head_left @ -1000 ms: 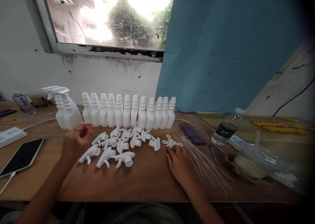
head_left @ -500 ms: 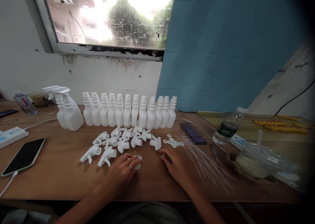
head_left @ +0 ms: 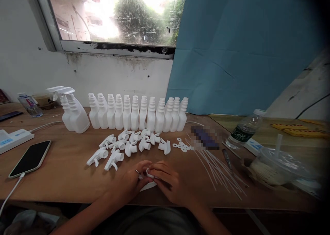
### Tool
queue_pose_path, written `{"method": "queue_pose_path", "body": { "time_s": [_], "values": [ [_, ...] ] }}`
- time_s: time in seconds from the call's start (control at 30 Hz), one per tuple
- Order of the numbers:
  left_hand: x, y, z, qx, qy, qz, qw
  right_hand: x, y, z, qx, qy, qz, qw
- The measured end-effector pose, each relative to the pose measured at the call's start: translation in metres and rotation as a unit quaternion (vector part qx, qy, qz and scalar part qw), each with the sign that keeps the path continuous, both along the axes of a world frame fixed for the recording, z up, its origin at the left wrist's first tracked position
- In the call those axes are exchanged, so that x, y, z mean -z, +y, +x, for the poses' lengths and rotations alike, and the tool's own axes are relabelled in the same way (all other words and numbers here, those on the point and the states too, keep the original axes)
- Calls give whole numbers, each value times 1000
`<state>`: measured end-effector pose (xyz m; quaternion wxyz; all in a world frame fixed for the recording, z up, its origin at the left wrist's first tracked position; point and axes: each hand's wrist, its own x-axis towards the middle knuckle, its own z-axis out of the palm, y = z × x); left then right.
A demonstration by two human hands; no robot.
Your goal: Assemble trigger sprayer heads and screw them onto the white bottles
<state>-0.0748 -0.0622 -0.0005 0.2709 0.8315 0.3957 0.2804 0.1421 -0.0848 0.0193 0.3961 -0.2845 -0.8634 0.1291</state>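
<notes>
A white spray trigger head (head_left: pixel 147 186) is held low over the front of the table, its round collar facing up. My left hand (head_left: pixel 134 180) is closed around it from the left. From the right, my right hand (head_left: pixel 167 181) has its fingertips closed at the collar rim; any small piece under them is hidden. Several more spray trigger heads (head_left: pixel 113 160) lie loosely piled beyond my hands. Right of that pile are small white ring washers (head_left: pixel 183 146) and a spread of thin white tubes (head_left: pixel 213 166).
A row of white bottles (head_left: pixel 134 114) without tops stands at the back, with two trigger-topped bottles (head_left: pixel 77 116) to its left. A phone (head_left: pixel 31 158) lies at left on a cable. Rightward are a knife-like tool (head_left: pixel 227 158), a water bottle (head_left: pixel 241 133) and a lidded cup (head_left: pixel 270 166).
My right hand has moved left and toward me from beside the washers, carrying a small white piece, and now meets my left hand at the trigger head. The trigger head's collar is turned upward.
</notes>
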Motion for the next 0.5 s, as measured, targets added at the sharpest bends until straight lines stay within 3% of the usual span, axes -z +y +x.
{"method": "queue_pose_path", "body": {
  "time_s": [0.13, 0.27, 0.5],
  "values": [
    [2, 2, 0, 16, -22, 62, 998, 5, -1, 3, 16, 1, -14, 1000],
    [-7, 0, 3, 44, -6, 98, 994, 10, -1, 3, 63, -25, -8, 998],
    [-12, -1, 2, 45, 32, 165, 985, 3, -2, 1, 76, -65, 38, 994]
  ]
}}
